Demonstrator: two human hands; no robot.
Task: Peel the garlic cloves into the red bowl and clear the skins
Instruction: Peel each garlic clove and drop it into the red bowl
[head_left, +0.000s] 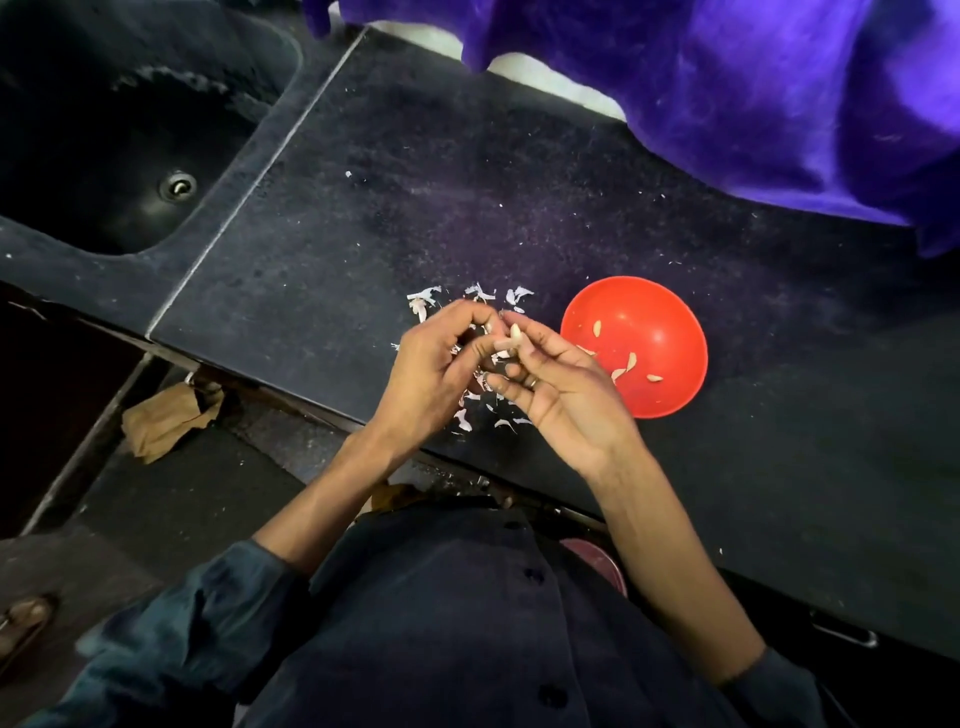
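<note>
Over the dark counter (519, 208) both hands work one garlic clove (516, 332) – right hand (558, 387) pinching it, left hand (441, 358) curled at its skin – several peeled in red bowl (675, 312), skins (467, 415) uncleared

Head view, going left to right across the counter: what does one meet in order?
Sink drain → left hand over the scattered garlic skins → garlic clove pinched by the right hand → red bowl holding peeled cloves.
</note>
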